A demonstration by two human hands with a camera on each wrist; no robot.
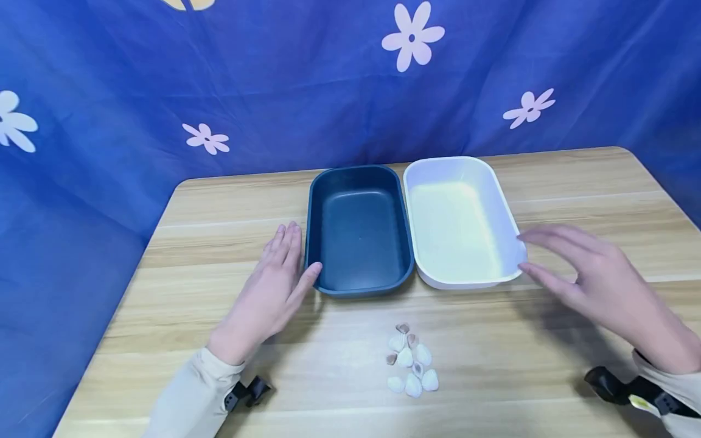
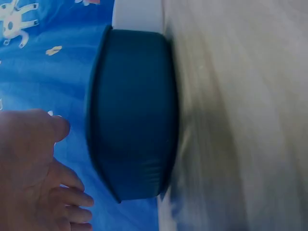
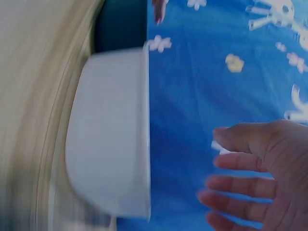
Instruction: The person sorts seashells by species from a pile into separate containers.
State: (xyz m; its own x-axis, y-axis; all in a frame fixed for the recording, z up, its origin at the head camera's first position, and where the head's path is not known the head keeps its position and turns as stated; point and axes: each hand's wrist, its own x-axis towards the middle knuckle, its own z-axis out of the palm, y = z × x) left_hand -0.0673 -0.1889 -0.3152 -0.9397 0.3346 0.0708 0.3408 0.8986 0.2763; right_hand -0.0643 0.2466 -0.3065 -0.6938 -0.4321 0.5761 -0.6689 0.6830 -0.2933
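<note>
My left hand point(image 1: 267, 291) hangs beside the dark teal-blue plastic tub point(image 1: 358, 243), fingers nearly straight and grasping nothing; from the head view my thumb overlaps its near left rim, but the left wrist view shows a gap of blue curtain point(image 2: 72, 89) between hand and tub. My right hand point(image 1: 599, 281) is spread beside the white plastic tub point(image 1: 454, 231), thumb apart from the fingers; in the head view its fingertips seem to meet the right rim, yet the right wrist view shows them clear of it.

The tubs stand side by side on the wood-grain table point(image 1: 323, 377); a loose cluster of white seashells point(image 1: 405, 357), with a few brown seashells point(image 1: 412, 340) among them, lies in front, seen only from the head view. That view looks into both tubs; the wrist views show their outer walls, plus a pale cartoon animal point(image 2: 18, 23) on the curtain. My right black wrist strap point(image 1: 635, 389) bears a yellowish mark, too small to read.
</note>
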